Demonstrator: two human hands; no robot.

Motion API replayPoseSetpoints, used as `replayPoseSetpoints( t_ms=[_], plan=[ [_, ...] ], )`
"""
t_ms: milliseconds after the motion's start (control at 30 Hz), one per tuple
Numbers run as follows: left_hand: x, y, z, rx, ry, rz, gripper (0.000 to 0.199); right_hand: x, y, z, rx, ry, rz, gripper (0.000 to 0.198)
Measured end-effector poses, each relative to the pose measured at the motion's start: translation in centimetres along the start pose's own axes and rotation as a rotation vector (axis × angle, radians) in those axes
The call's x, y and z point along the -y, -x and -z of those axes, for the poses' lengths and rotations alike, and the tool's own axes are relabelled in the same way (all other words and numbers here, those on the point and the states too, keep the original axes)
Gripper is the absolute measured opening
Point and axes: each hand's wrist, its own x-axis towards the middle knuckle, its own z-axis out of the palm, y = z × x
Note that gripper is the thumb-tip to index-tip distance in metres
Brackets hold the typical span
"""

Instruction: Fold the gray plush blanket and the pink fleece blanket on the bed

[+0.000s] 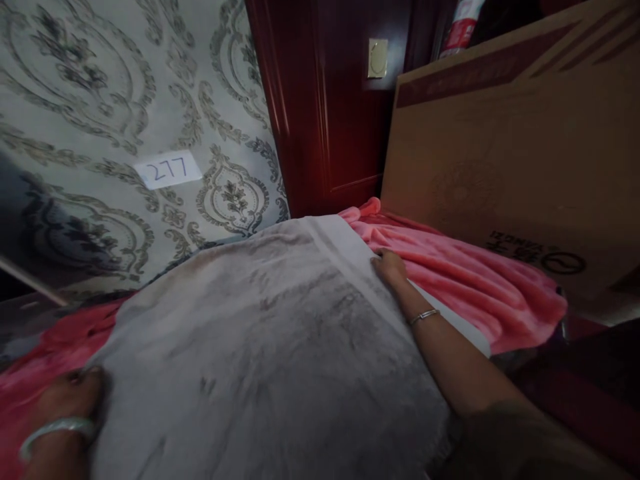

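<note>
A grey plush blanket lies spread out in front of me, with a pale, smooth band along its right side. At that band is my right hand, wearing a thin bracelet, its fingers closed on the band. On the other side, my left hand, with a pale green bangle at the wrist, is curled at the blanket's left edge; it is dark and somewhat blurred. Pink plush fabric shows from under the grey blanket on the right, in soft folds, and more reddish-pink fabric lies at the left.
A large cardboard box stands at the right, behind the pink fabric. Behind the blanket rise a patterned wallpapered wall with a paper label reading 277, and a dark red wooden panel. A red-and-white container shows above the box.
</note>
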Motion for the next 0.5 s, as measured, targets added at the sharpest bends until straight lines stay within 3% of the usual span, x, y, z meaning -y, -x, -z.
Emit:
replayPoseSetpoints(
  t_ms=[200,333,500],
  plan=[
    [-3.7,4.5,2.5,-0.065,-0.068,0.084,0.029,-0.7,-0.5,-0.2,-0.136,-0.144,-0.059,0.030],
    [-3.8,4.8,2.6,-0.077,0.033,0.085,0.013,-0.8,-0.6,-0.2,-0.112,-0.203,-0.091,0.028],
    [-3.7,4.5,2.7,-0.022,0.105,0.067,0.022,-0.7,-0.4,-0.3,-0.112,-0.217,-0.073,0.023]
  ],
)
